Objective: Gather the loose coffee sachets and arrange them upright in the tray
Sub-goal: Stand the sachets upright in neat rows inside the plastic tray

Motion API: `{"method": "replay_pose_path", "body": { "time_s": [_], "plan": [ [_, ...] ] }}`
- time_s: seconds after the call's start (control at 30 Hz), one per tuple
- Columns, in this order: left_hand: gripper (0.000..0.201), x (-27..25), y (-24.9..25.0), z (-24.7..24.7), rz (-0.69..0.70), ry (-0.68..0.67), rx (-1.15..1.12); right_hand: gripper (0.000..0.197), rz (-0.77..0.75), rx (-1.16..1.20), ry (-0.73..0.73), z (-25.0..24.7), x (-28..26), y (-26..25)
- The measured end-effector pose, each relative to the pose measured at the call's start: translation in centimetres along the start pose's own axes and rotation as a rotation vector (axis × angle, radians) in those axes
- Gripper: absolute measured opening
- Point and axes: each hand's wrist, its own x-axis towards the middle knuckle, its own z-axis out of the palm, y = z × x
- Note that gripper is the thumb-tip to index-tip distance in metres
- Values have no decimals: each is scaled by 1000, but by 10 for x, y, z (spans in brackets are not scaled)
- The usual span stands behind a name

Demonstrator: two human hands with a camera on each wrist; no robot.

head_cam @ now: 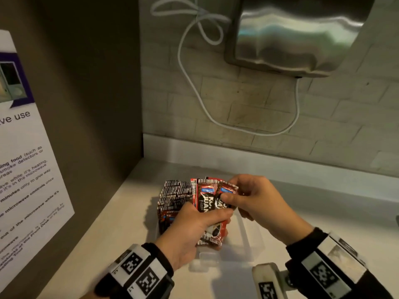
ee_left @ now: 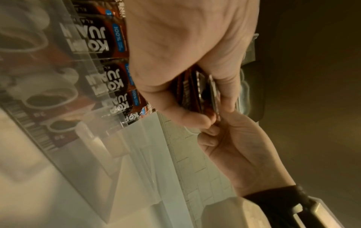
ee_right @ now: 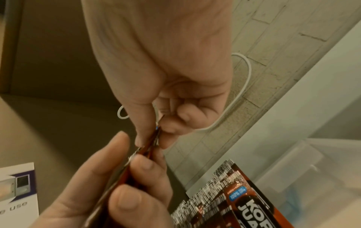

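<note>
A steel wall unit (head_cam: 298, 33) with a white cord (head_cam: 194, 83) hangs above the pale table (head_cam: 103, 223). Over the clear plastic tray (head_cam: 248, 244), the left hand (head_cam: 194, 229) grips a fan of glossy red sachets (head_cam: 207, 199). The right hand (head_cam: 254, 199) pinches one sachet's top.

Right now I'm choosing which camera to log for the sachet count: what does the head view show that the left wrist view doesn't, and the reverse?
Only the head view shows the whole scene: the poster on the left, the steel dispenser and cord on the wall, and the row of sachets from above.

Only the left wrist view shows the sachet fronts through the clear tray wall, and the held bundle edge-on.

Both show the left hand gripping the bundle while the right hand pinches a sachet.
</note>
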Motion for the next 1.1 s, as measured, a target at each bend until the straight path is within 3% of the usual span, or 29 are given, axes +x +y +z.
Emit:
{"method": "replay_pose_path", "body": {
  "time_s": [0.2, 0.37, 0.5, 0.63, 0.77, 1.0, 1.1],
  "plan": [
    [25, -1, -2, 3, 15, 45, 9, 12, 62, 124, 44, -24, 8, 5],
    [17, -4, -7, -1, 33, 126, 21, 18, 141, 316, 215, -55, 25, 9],
    [3, -10, 5, -2, 35, 200, -59, 16, 146, 86, 237, -71, 37, 27],
    [20, -10, 19, -16, -15, 260, -160, 15, 139, -157, 192, -65, 49, 50],
    [24, -9, 22, -36, -13, 288, -154, 6, 165, -268, 137, -53, 60, 64],
    [28, -3, 20, -46, -155, 204, -122, 5, 147, -384, 142, -44, 65, 70],
    [43, 1, 16, -47, -183, 158, -113, 11, 144, -471, 106, -43, 60, 70]
  ]
}}
